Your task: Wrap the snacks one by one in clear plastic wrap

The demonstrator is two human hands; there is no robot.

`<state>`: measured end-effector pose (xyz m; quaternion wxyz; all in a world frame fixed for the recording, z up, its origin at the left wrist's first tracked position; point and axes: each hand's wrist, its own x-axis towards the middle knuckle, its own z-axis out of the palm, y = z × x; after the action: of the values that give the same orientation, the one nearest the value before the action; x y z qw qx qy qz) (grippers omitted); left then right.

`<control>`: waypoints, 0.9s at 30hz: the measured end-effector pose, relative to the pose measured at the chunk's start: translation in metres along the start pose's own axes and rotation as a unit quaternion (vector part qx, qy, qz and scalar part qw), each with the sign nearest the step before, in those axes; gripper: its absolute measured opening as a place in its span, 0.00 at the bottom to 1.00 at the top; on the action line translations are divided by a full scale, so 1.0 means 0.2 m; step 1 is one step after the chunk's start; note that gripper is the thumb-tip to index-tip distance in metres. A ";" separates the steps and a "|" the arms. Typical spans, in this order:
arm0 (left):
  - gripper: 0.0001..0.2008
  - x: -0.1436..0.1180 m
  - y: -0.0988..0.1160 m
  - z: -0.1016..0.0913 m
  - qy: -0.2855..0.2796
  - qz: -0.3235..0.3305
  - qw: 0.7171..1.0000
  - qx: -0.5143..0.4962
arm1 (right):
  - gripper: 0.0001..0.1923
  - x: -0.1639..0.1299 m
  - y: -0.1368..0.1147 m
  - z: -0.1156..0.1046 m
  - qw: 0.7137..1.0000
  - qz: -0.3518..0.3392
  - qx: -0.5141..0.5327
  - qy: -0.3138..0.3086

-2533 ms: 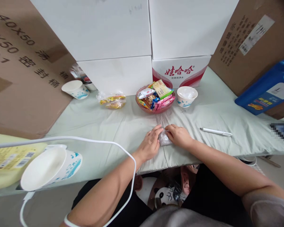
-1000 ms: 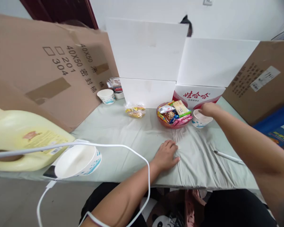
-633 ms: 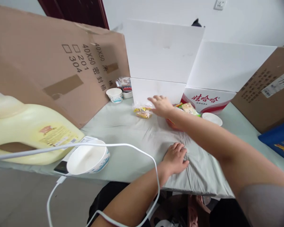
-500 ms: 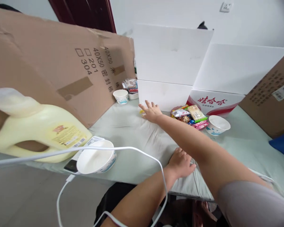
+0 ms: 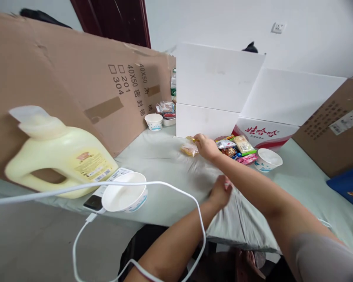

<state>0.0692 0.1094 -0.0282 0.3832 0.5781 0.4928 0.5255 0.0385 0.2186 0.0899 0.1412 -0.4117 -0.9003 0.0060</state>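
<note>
My right hand (image 5: 206,147) reaches across the pale green sheet (image 5: 164,156), with its fingers closed on a small snack packet (image 5: 190,148) in a clear and yellow wrapper. Nearer the front edge, my left hand (image 5: 221,192) is curled closed at the sheet, and folds of cloth run down from it. Its fingertips are partly hidden. Just right of my right hand lies a pile of colourful wrapped snacks (image 5: 237,149), with a white paper bowl (image 5: 268,159) beside it.
A yellow detergent jug (image 5: 61,156) stands at left near a paper bowl (image 5: 125,192) and a phone (image 5: 94,201). A white cable (image 5: 164,183) loops across the front. Cardboard (image 5: 76,86) and a white box (image 5: 211,78) line the back. Another paper bowl (image 5: 154,122) stands farther back.
My right hand has gone from spread fingers to closed on the snack packet, shifting slightly right and nearer. My left hand has curled from lying flat, and the sheet beside it is more creased.
</note>
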 end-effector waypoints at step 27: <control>0.23 -0.14 0.06 -0.02 -0.105 0.245 0.854 0.448 | 0.10 -1.53 0.90 -0.31 0.919 0.317 -0.147 -0.179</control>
<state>0.0692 0.0787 -0.0219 -0.0086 0.8408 0.4742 0.2610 0.3786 0.1038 0.0491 -0.0944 -0.6839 -0.7234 -0.0084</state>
